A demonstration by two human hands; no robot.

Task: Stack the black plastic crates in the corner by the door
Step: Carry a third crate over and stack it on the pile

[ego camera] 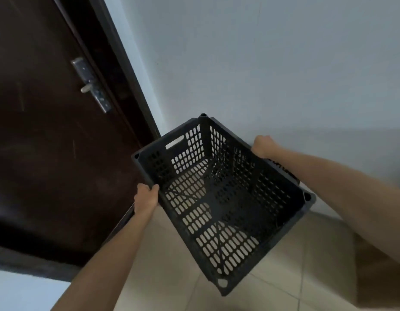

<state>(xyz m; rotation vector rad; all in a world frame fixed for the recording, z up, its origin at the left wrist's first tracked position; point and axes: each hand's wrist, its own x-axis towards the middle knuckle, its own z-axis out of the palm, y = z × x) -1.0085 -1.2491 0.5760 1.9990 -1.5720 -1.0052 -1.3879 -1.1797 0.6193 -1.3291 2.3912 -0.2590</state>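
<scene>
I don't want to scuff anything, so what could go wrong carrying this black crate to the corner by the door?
The left grip and right grip hold the crate only by its rims, and it hangs tilted, so it may slip. Its far corner looks near the wall and could scrape it. Set too close, it might block the door.
</scene>
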